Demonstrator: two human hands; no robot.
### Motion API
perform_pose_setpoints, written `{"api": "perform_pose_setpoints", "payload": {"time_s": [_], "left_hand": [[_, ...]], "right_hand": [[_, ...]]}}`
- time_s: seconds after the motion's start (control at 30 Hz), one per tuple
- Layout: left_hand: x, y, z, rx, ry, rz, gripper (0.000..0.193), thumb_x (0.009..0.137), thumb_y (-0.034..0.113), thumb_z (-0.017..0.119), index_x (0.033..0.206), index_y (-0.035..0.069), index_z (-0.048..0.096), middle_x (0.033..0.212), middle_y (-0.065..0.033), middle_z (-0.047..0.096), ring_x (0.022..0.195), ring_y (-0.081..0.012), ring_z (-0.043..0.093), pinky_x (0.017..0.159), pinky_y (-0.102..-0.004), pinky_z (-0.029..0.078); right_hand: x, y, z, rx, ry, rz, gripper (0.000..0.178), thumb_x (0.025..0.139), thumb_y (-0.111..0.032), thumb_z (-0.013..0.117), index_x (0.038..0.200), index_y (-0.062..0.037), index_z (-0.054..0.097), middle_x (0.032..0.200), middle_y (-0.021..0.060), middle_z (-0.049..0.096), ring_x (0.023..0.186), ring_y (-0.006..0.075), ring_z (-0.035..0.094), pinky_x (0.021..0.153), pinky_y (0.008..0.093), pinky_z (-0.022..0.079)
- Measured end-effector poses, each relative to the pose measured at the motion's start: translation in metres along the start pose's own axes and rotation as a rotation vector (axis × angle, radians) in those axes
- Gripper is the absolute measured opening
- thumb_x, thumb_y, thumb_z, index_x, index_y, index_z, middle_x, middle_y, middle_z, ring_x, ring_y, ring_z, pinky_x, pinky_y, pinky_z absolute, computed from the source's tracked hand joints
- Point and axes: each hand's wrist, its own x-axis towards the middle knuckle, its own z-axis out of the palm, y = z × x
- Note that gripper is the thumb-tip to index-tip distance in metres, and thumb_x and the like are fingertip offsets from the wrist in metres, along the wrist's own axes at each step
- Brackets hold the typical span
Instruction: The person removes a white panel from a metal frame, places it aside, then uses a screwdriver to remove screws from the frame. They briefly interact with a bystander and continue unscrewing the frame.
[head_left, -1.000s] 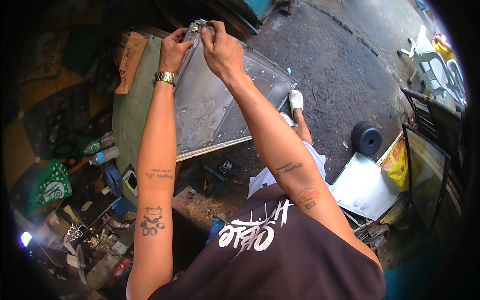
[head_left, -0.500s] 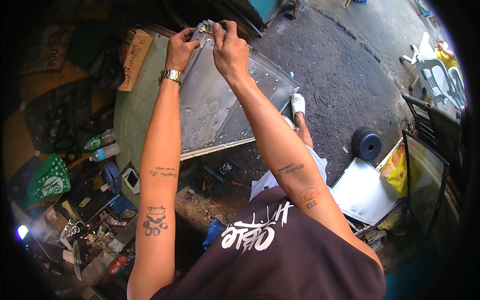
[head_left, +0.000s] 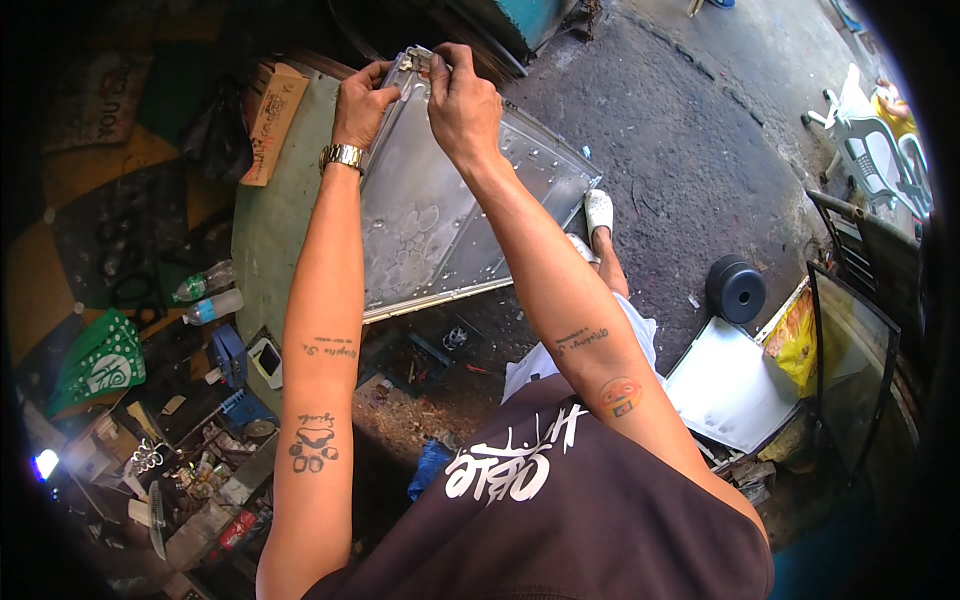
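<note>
A grey metal panel with a pale rim slants away from me beside a green surface. At its far corner sits a small metal fitting. My left hand, with a metal watch at the wrist, grips the panel's left edge just below that corner, thumb laid over the rim. Just right of the fitting, my right hand has its fingers curled and thumb pressed in at the far end. Whatever is between those fingertips is too small and covered to make out.
Cardboard and plastic bottles lie on the left. Cluttered tools and parts fill the lower left. A white clog on a foot is near the panel's right corner. A black round weight, white sheet and framed glass are right.
The view has shifted very slightly. Both hands stay at the panel's far corner, and the right hand's fingers have moved only a little.
</note>
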Motion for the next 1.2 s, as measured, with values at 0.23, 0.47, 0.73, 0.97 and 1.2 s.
{"api": "perform_pose_setpoints", "payload": {"time_s": [0.23, 0.47, 0.73, 0.97, 1.2], "left_hand": [[-0.002, 0.005, 0.001, -0.012, 0.003, -0.015, 0.040, 0.077, 0.005, 0.064, 0.116, -0.003, 0.066, 0.101, -0.0073, 0.072, 0.087, -0.0139, 0.064, 0.080, -0.0254, 0.050], [-0.002, 0.008, 0.003, -0.048, 0.020, 0.007, 0.040, 0.076, 0.004, 0.063, 0.116, -0.002, 0.066, 0.103, -0.0082, 0.071, 0.090, -0.0150, 0.064, 0.083, -0.0256, 0.050], [-0.001, 0.005, 0.003, -0.039, 0.071, 0.015, 0.038, 0.074, 0.005, 0.064, 0.111, -0.001, 0.070, 0.098, -0.0068, 0.073, 0.084, -0.0144, 0.065, 0.079, -0.0265, 0.051], [-0.001, 0.006, 0.001, 0.033, 0.040, 0.009, 0.040, 0.076, 0.006, 0.063, 0.115, -0.002, 0.069, 0.103, -0.0080, 0.071, 0.091, -0.0161, 0.064, 0.084, -0.0267, 0.050], [-0.001, 0.008, 0.002, 0.013, 0.033, 0.008, 0.041, 0.076, 0.006, 0.063, 0.115, -0.002, 0.068, 0.103, -0.0076, 0.071, 0.091, -0.0156, 0.064, 0.083, -0.0267, 0.050]], "right_hand": [[0.004, 0.003, 0.001, 0.007, -0.019, 0.019, 0.023, 0.096, -0.016, 0.058, 0.118, -0.0077, 0.059, 0.094, 0.0206, 0.071, 0.086, 0.0363, 0.070, 0.076, 0.0445, 0.053], [0.005, 0.008, 0.002, 0.049, 0.181, -0.116, 0.019, 0.088, -0.012, 0.069, 0.107, -0.0128, 0.071, 0.105, 0.0117, 0.059, 0.093, 0.0316, 0.066, 0.079, 0.0416, 0.053], [0.004, 0.010, 0.013, -0.074, 0.091, -0.096, 0.021, 0.082, -0.018, 0.074, 0.102, -0.0138, 0.071, 0.107, 0.0144, 0.058, 0.086, 0.0361, 0.066, 0.074, 0.0460, 0.054], [0.004, 0.009, 0.024, -0.054, 0.079, -0.027, 0.022, 0.082, -0.026, 0.076, 0.100, -0.0132, 0.073, 0.108, 0.0137, 0.059, 0.088, 0.0353, 0.066, 0.076, 0.0448, 0.054], [0.002, 0.022, 0.016, -0.098, 0.102, -0.055, 0.022, 0.082, -0.022, 0.074, 0.102, -0.0116, 0.072, 0.107, 0.0134, 0.059, 0.085, 0.0333, 0.067, 0.074, 0.0434, 0.054]]}}
